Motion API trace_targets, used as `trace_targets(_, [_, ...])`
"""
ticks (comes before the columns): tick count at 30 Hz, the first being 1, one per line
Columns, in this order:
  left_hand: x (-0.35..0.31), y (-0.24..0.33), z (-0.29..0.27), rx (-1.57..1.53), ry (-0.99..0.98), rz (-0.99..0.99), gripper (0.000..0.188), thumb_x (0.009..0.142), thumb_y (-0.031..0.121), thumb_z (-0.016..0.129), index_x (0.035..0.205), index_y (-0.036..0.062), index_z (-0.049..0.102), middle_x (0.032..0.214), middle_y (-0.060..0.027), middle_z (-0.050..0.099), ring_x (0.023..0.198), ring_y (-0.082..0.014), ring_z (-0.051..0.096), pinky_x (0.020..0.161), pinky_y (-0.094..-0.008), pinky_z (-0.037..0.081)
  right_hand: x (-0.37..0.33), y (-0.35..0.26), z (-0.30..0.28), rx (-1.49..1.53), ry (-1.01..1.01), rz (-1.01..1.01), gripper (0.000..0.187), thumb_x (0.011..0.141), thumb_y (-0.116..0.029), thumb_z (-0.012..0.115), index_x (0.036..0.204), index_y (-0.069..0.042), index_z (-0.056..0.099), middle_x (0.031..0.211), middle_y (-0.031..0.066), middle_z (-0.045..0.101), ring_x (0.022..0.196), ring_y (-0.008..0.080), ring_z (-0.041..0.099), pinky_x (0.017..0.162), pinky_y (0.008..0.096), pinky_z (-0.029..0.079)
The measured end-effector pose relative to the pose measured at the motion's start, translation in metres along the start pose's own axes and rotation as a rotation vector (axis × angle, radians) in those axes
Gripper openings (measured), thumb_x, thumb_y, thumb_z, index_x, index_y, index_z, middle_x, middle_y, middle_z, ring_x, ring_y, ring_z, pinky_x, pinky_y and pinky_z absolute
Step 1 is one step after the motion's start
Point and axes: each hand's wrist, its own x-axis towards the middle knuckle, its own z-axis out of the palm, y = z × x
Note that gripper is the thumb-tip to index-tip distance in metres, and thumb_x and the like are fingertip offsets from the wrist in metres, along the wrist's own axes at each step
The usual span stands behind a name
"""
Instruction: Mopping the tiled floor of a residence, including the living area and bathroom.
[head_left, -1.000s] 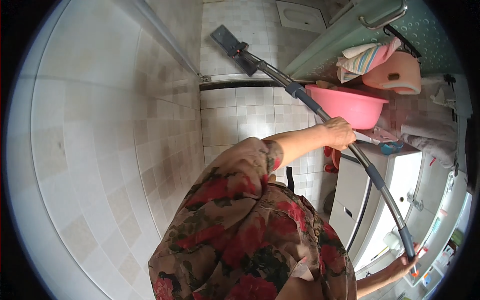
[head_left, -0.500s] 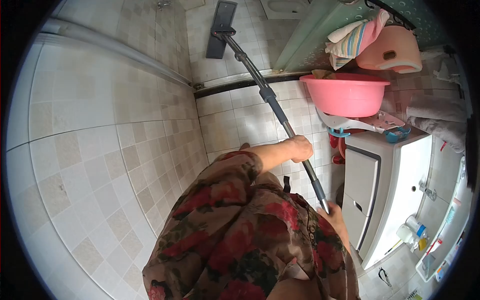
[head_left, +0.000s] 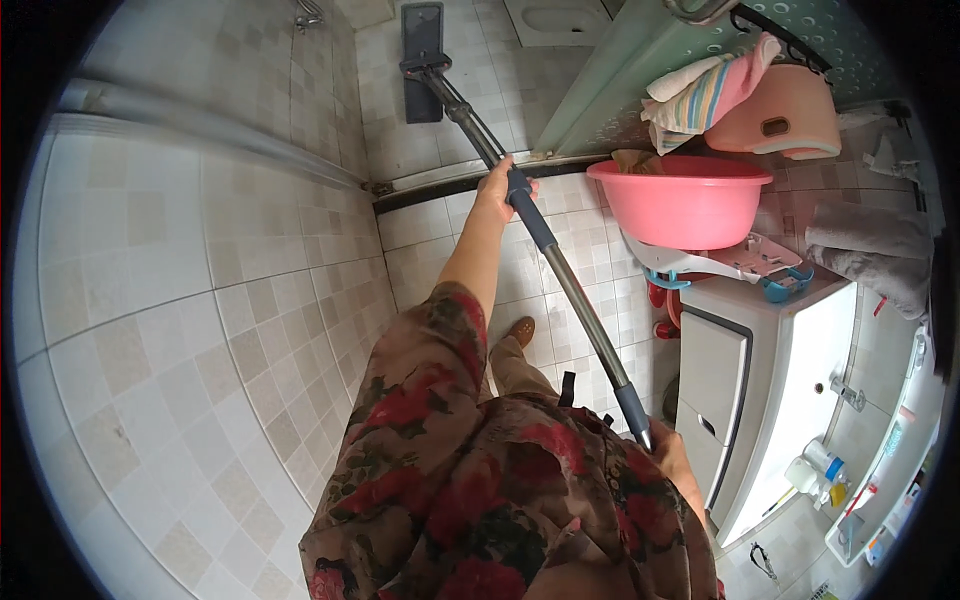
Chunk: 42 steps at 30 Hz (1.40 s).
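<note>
A flat mop (head_left: pixel 580 305) with a metal pole and dark grey grips slants from beside my waist to the far floor. Its long dark rectangular head (head_left: pixel 424 95) lies on the tiles beyond a door sill (head_left: pixel 405 195). My left hand (head_left: pixel 495 190), arm stretched forward, is closed round the pole at the dark collar near that sill. At the near end of the pole, by my right hip, my right hand (head_left: pixel 672 458) is closed on the tip; some of its fingers are hidden.
On the right, a pink basin (head_left: pixel 690 205) rests on a white and blue plastic piece over a white cabinet (head_left: pixel 770 340). Striped towels (head_left: pixel 690 105) and a peach tub (head_left: pixel 780 115) hang behind. A tiled wall (head_left: pixel 170 260) bounds the left; a squat toilet (head_left: pixel 560 22) lies far ahead.
My left hand has shifted from the pole's middle forward to the collar near the sill. The mop head appears slightly further left and more upright in view. A brown shoe now shows.
</note>
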Motion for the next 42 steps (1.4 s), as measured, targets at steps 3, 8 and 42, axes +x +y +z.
trace_targets(3, [0.001, -0.016, 0.023, -0.185, -0.032, -0.047, 0.034, 0.084, 0.027, 0.055, 0.103, 0.0021, 0.042, 0.084, -0.0189, 0.053, 0.062, -0.0262, 0.056, 0.056, -0.0387, 0.052, -0.004, -0.007, 0.001, 0.077, 0.062, 0.080, 0.055, 0.075, -0.018, 0.066, 0.123, -0.002, 0.044, 0.053, 0.0146, 0.051, 0.048, 0.0175, 0.050, 0.051, 0.0331, 0.041])
trace_targets(8, [-0.099, -0.084, 0.023, -0.017, 0.001, -0.047, 0.020, 0.082, 0.017, 0.057, 0.087, 0.0005, 0.047, 0.070, -0.0117, 0.055, 0.059, -0.0222, 0.058, 0.048, -0.0306, 0.049, 0.065, -0.020, 0.027, 0.076, -0.033, 0.030, 0.063, 0.079, -0.018, 0.062, 0.133, -0.007, 0.030, 0.057, 0.0142, 0.056, 0.044, 0.0238, 0.053, 0.050, 0.0344, 0.044])
trace_targets(42, [0.010, 0.147, -0.043, 1.596, 0.272, 1.355, 0.038, 0.074, 0.002, 0.052, 0.109, 0.0170, 0.058, 0.089, -0.0210, 0.060, 0.084, -0.0350, 0.059, 0.075, -0.0392, 0.048, -0.050, 0.040, -0.052, 0.440, -0.352, 0.036, 0.039, 0.064, 0.004, 0.053, 0.102, 0.000, 0.056, 0.083, 0.0020, 0.052, 0.076, 0.0078, 0.045, 0.068, 0.0214, 0.037])
